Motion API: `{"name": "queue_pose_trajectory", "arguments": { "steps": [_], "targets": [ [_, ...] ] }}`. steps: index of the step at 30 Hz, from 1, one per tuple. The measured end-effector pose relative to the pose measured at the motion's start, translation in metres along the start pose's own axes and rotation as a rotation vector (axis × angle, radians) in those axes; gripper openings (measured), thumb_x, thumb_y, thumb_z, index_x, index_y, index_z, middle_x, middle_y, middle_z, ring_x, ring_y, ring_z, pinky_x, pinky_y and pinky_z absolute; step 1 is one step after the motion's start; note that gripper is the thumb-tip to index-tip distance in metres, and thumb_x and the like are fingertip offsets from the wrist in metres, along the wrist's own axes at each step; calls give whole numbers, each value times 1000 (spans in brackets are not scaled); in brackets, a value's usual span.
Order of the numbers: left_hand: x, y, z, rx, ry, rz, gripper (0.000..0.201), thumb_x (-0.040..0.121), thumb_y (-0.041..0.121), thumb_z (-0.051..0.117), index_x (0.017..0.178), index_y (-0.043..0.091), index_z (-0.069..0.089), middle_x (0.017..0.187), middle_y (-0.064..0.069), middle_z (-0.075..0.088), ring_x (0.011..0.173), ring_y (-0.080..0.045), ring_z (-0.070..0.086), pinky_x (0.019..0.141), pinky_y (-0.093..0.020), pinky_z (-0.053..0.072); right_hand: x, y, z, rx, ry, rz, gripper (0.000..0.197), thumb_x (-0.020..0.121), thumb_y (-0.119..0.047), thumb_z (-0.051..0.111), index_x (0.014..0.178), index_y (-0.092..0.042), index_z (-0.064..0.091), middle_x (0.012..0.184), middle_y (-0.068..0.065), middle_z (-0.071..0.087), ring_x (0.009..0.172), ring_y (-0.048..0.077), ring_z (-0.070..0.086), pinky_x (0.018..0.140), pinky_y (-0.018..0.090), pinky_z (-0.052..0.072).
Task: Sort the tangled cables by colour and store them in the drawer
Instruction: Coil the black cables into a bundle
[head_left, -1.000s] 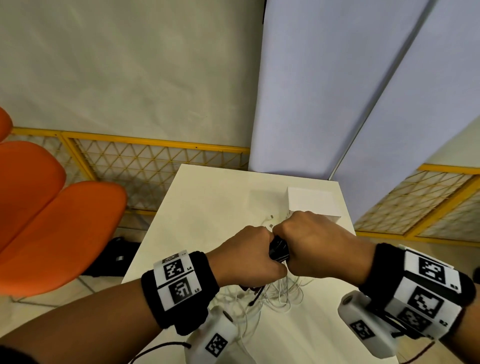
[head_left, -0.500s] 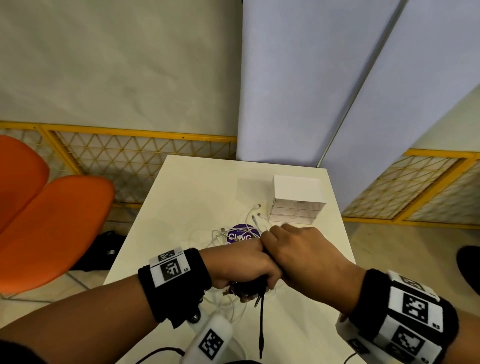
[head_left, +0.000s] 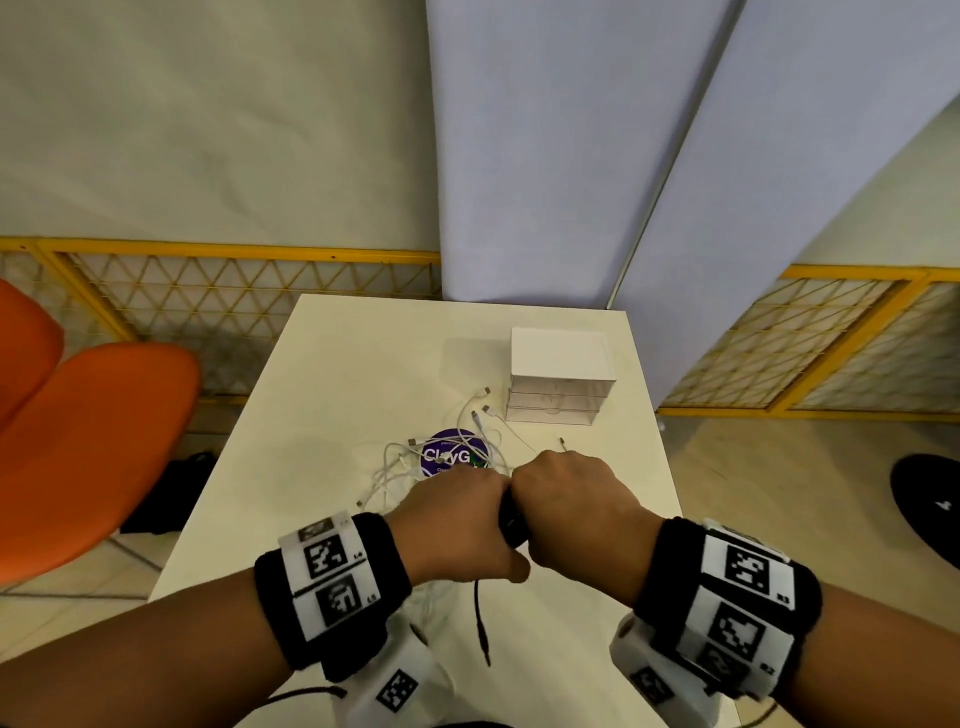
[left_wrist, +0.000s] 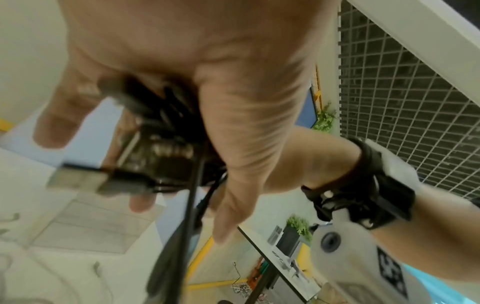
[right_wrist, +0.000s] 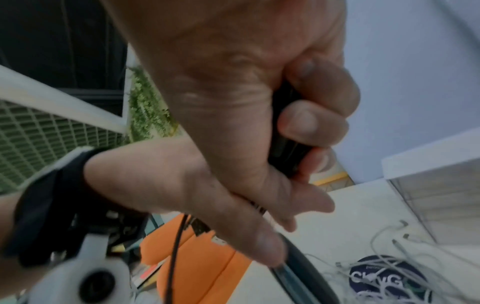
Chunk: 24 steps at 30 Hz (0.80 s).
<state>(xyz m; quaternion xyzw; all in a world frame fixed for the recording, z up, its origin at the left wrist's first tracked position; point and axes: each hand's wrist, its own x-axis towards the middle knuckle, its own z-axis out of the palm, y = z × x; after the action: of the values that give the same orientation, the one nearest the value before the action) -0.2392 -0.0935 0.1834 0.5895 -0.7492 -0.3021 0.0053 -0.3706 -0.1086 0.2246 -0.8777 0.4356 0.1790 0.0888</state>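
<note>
Both hands meet knuckle to knuckle above the near half of the white table (head_left: 332, 374). My left hand (head_left: 460, 519) and my right hand (head_left: 566, 499) each grip part of a bundle of black cables (head_left: 511, 519) held between them. One black cable end (head_left: 480, 623) dangles below the hands. In the left wrist view the black cables (left_wrist: 166, 144) and a USB plug (left_wrist: 78, 181) sit in the curled fingers. The right wrist view shows fingers wrapped round the black bundle (right_wrist: 285, 131). White cables (head_left: 415, 462) lie tangled on the table. A small white drawer unit (head_left: 558, 376) stands behind them, drawers closed.
A round purple sticker (head_left: 454, 454) lies under the white cables. Orange chairs (head_left: 88, 441) stand left of the table. A yellow mesh fence (head_left: 208, 312) and pale blue panels (head_left: 545, 156) back the table.
Both hands, still together on the black bundle, have drawn back toward me and lifted off the white tangle. The white cables, the sticker and the drawer front have come into view.
</note>
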Motion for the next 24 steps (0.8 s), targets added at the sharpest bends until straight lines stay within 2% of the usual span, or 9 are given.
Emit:
{"name": "queue_pose_trajectory", "arguments": {
  "steps": [3,5,7,10,12,14,17,20,24],
  "targets": [
    [-2,6,11,163,170,-18,29,67,43,75,88,28,62,83,9,67,79,-14,63,61,-24,41,7,0,4,88,-25,37,27,85,-25,68,110,-15,65,108,6,67,93,25,65,70,30,46],
    [0,3,14,187,209,-15,26,75,38,70,98,30,61,91,7,68,85,-17,64,66,-26,43,9,0,4,130,-33,48,26,85,-25,67,109,-15,64,107,6,66,86,23,61,67,29,42],
    [2,-4,16,162,178,13,14,79,29,64,90,29,56,89,4,67,81,-20,61,64,-27,41,9,0,5,154,-42,46,24,85,-22,65,107,-14,62,105,7,65,78,22,52,66,29,41],
    [0,-16,15,71,53,52,15,76,15,58,76,25,47,80,0,64,75,-23,60,63,-33,47,10,-5,7,163,-64,40,21,85,-21,64,105,-13,61,95,6,59,75,20,48,65,29,41],
    [-1,-25,13,30,-2,98,9,74,11,56,76,18,51,79,-4,65,74,-25,61,65,-39,52,10,-9,6,163,-76,38,22,85,-20,64,106,-14,63,88,5,54,74,20,48,66,30,45],
    [0,-36,9,38,-47,126,4,75,10,57,78,13,56,79,-6,65,73,-25,61,65,-40,52,13,-16,4,152,-73,37,23,85,-20,64,108,-14,64,92,7,60,73,20,49,67,30,47],
    [-1,-48,5,-38,-111,137,10,76,16,68,79,10,61,76,-4,66,71,-22,64,67,-41,55,18,-28,3,123,-74,42,24,85,-20,65,108,-14,64,100,8,65,73,21,49,66,30,44],
    [-6,-53,-2,-105,-183,144,25,78,31,81,82,10,67,73,-2,70,69,-19,66,70,-34,56,24,-38,1,89,-88,39,26,83,-22,69,107,-13,65,99,8,65,74,22,52,67,30,45],
    [-7,-71,-1,-52,-138,165,28,71,39,75,83,15,68,79,-2,70,75,-19,66,71,-37,55,33,-51,1,68,-65,41,24,83,-22,67,106,-14,65,101,9,65,88,27,63,66,29,41]
  ]
}}
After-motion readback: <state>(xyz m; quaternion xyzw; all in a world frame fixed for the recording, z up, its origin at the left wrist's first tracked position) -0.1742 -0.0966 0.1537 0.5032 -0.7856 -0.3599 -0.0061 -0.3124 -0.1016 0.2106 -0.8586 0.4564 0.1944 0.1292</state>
